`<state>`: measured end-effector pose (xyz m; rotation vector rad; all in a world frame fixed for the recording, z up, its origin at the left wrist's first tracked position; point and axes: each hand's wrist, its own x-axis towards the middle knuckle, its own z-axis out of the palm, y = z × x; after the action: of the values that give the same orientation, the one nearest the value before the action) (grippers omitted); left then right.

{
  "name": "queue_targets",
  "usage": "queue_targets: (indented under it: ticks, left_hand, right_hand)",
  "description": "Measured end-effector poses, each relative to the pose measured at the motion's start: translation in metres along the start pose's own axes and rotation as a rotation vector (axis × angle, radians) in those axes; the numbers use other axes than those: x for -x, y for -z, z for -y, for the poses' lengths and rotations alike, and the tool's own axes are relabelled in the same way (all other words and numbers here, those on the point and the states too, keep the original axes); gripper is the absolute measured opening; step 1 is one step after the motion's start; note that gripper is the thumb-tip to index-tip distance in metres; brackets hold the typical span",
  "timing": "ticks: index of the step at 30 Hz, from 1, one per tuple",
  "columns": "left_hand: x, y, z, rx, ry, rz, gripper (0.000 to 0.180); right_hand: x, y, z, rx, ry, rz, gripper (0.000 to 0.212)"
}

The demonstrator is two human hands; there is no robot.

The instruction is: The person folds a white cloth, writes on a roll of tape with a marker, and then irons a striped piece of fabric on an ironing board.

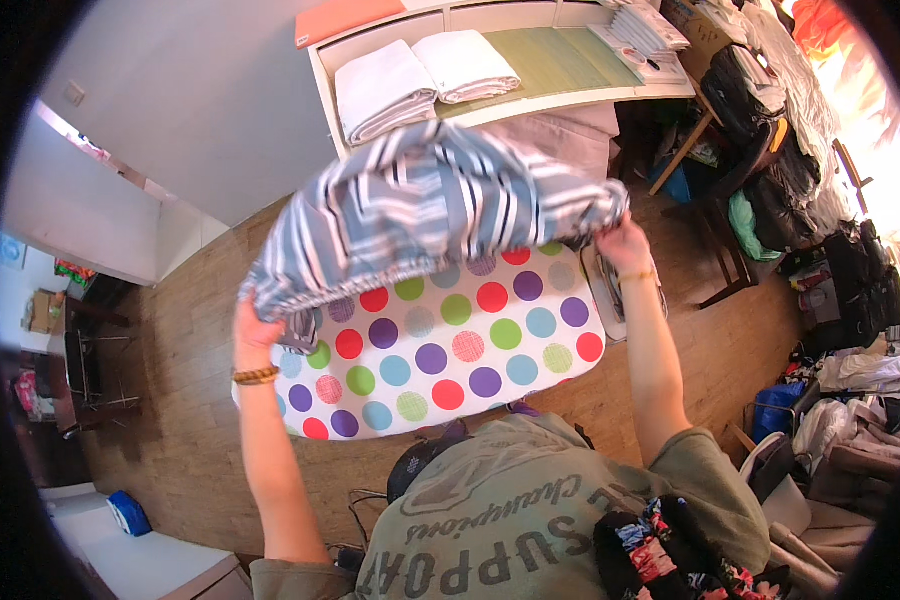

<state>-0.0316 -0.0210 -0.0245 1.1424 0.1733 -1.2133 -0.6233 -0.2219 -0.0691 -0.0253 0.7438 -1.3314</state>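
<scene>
A striped cloth (pixel 420 210) in blue-grey, white and black billows in the air, spread between my two hands. My left hand (pixel 255 326) is closed on its near left corner. At the right end, my right hand (pixel 625 248) grips a bunched corner. Under the cloth stands an ironing board (pixel 430 358) with a white cover of coloured dots. Its far edge is partly hidden by the cloth. Below my right hand, a metal rest (pixel 607 298) shows at the board's right end. What kind of cloth item this is, I cannot tell.
Beyond the board, a white shelf unit (pixel 580 100) carries folded white cloths (pixel 385 88) and a green mat (pixel 560 58). A wooden chair (pixel 715 250) and piled bags stand at the right. Heaped clothes (pixel 860 440) lie lower right. A dark table (pixel 75 360) is at the left.
</scene>
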Motion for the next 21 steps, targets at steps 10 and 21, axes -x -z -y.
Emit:
queue_targets:
  ticks: [10,21]
  left_hand:
    - [-0.028,0.064,0.192,0.095,0.257,-0.078,0.034]
    - [-0.038,0.045,0.175,-0.242,-0.028,0.579,0.032]
  right_hand:
    - [0.08,0.121,-0.085,0.019,-0.185,-0.188,0.034]
    - [0.07,0.036,-0.013,-0.16,-0.131,0.424,0.038]
